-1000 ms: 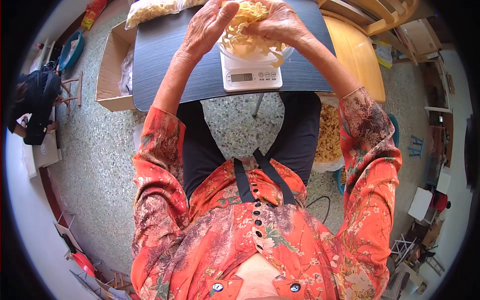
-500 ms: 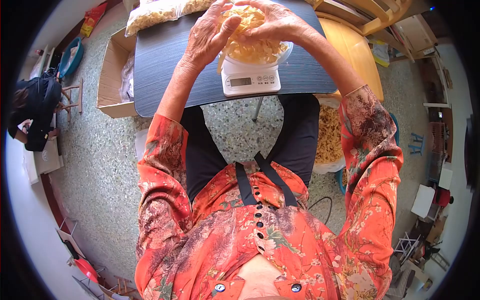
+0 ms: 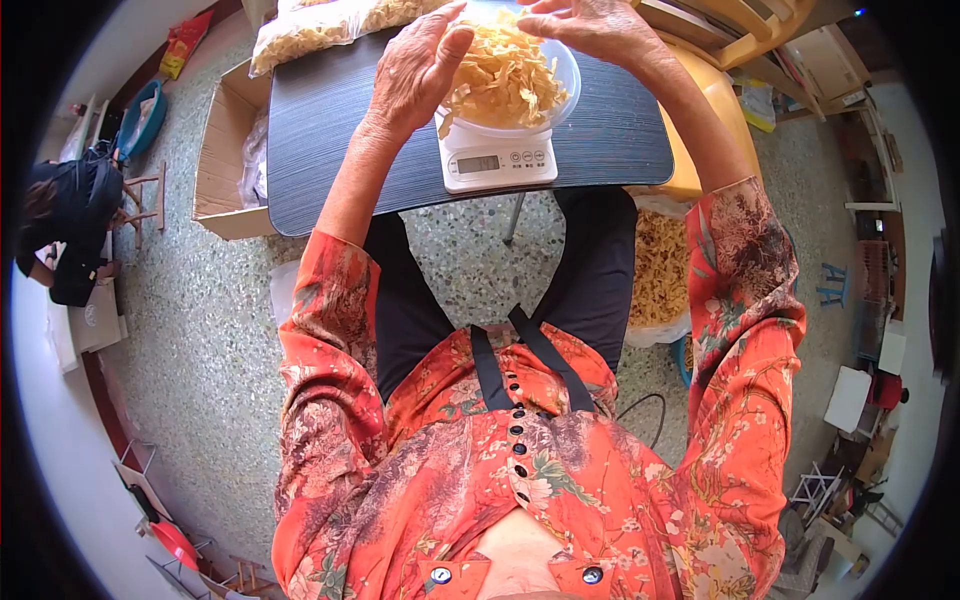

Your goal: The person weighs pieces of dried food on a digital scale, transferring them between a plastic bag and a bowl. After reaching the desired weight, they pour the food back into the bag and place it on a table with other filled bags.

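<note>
A clear bowl (image 3: 568, 85) heaped with pale yellow dried flakes (image 3: 508, 80) rests on a white digital scale (image 3: 498, 165) at the front of the dark table (image 3: 330, 130). My left hand (image 3: 418, 68) is at the bowl's left side, against the heap, fingers apart and holding nothing that shows. Above the bowl's upper right rim, my right hand (image 3: 590, 25) hovers with its fingers spread and nothing visible in it. The digits on the scale's display are too faint to read.
Bags of flakes (image 3: 310, 35) lie at the table's back left. A cardboard box (image 3: 225, 165) stands left of the table, a wooden chair (image 3: 705, 110) to its right. Below is a large bag of darker flakes (image 3: 660, 270). Another person (image 3: 75, 220) is at far left.
My right hand has lifted off the flakes and moved up and right, uncovering the heap. My left hand has barely moved. The bowl and scale have shifted slightly left.
</note>
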A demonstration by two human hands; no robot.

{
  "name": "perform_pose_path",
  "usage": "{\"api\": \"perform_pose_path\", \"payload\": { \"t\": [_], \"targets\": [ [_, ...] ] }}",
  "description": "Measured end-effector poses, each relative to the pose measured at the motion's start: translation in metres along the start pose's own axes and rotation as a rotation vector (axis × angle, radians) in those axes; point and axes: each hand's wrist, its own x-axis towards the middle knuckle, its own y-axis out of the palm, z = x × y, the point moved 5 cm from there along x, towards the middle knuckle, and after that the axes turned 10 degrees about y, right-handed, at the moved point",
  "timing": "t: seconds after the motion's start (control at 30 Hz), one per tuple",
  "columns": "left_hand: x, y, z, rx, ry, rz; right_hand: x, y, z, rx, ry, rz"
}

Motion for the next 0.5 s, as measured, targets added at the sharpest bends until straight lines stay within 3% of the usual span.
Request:
{"api": "perform_pose_path", "payload": {
  "t": [0.13, 0.2, 0.23, 0.27, 0.33, 0.37, 0.4, 0.47, 0.5],
  "targets": [
    [0.0, -0.003, 0.002, -0.088, 0.002, -0.071, -0.006, -0.008, 0.0, 0.014, -0.096, -0.167],
    [-0.005, -0.011, 0.007, -0.123, -0.083, -0.185, -0.005, -0.008, -0.007, -0.012, -0.068, -0.208],
    [-0.009, -0.017, 0.01, -0.098, -0.031, -0.332, -0.006, -0.009, -0.01, 0.034, -0.129, -0.268],
    [-0.014, -0.021, 0.013, -0.097, -0.033, -0.331, -0.007, -0.011, -0.013, 0.082, -0.19, -0.327],
    [-0.031, -0.037, 0.001, 0.013, -0.057, -0.39, -0.021, -0.016, -0.01, 0.121, -0.122, -0.322],
    [-0.043, -0.041, -0.005, -0.019, -0.183, -0.332, -0.028, -0.017, -0.009, 0.156, -0.057, -0.322],
    [-0.053, -0.045, -0.011, -0.014, -0.19, -0.331, -0.031, -0.015, -0.012, 0.16, -0.057, -0.314],
    [-0.076, -0.038, -0.008, -0.362, -0.32, -0.263, -0.039, -0.011, -0.027, 0.36, -0.029, -0.368],
    [-0.083, -0.035, -0.012, -0.276, -0.326, -0.193, -0.047, -0.009, -0.034, 0.421, 0.021, -0.379]
  ]
}}
